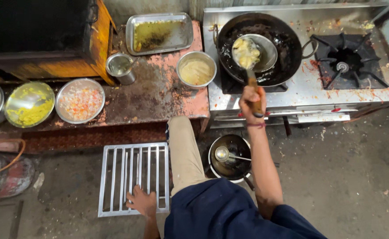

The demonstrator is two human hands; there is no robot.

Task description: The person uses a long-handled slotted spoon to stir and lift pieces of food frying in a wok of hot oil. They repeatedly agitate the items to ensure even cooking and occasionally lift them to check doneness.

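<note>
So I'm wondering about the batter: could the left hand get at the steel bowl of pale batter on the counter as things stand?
Probably not at once. The left hand rests low on the metal rack on the floor, while the batter bowl sits up on the counter, past the raised knee.

Metal, wood and worn paint

The ladle (254, 52) is dull metal with a wooden handle; the wok (258, 46) is black and glossy with oil. The rack (133, 179) is bright smooth metal, the counter (154, 95) rough with peeling paint.
</note>
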